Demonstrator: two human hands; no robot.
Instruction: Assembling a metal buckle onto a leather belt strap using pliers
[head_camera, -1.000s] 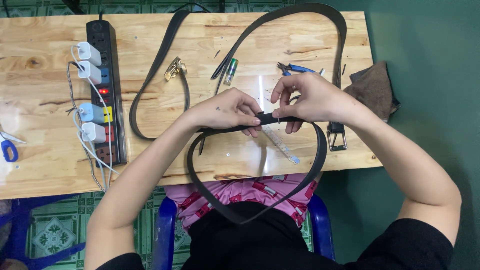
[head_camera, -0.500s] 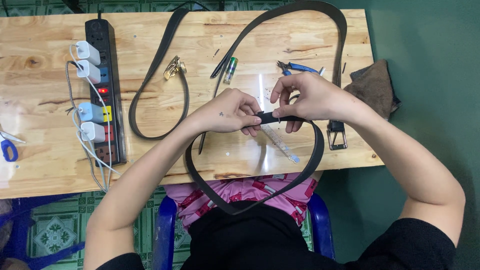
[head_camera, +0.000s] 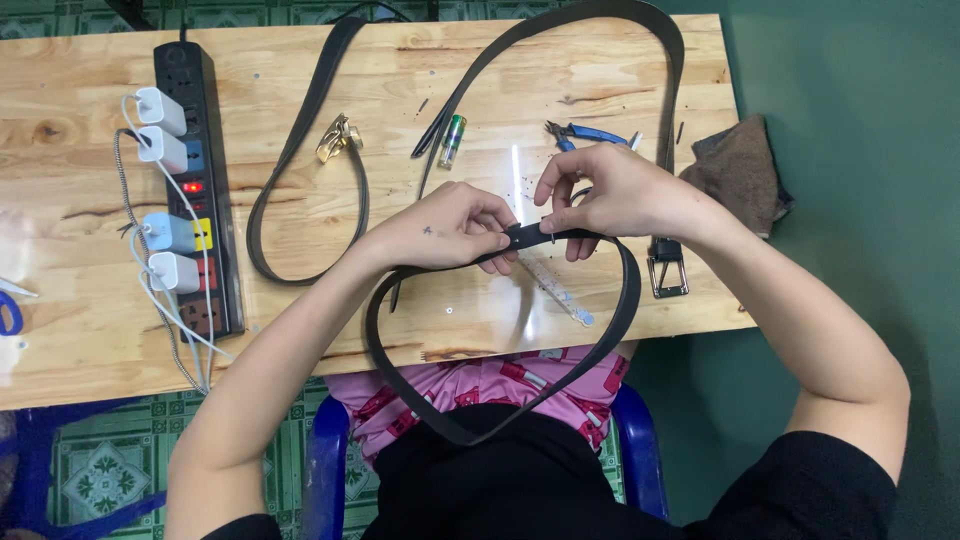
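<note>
- Our left hand pinches the black belt near its end, fingers pressed together on the strap just above the wooden surface.
- Our right hand pinches the same strap just beside the left, fingertips closed on it; whether a small tool sits in that grip we cannot tell.
- The belt loops down off the surface edge, across our lap, and back up to our hands.
- A second belt with a silver buckle arcs along the far edge; a third strap with a brass buckle lies to the left.
- Blue pliers and a small green cylinder lie just beyond our hands; a clear ruler lies beneath them.
- Risk, as we judge it: the hanging loop's weight could drag the strap through our pinch, and a slip might knock the ruler off the edge.
- The power strip with its chargers sits well apart.
</note>
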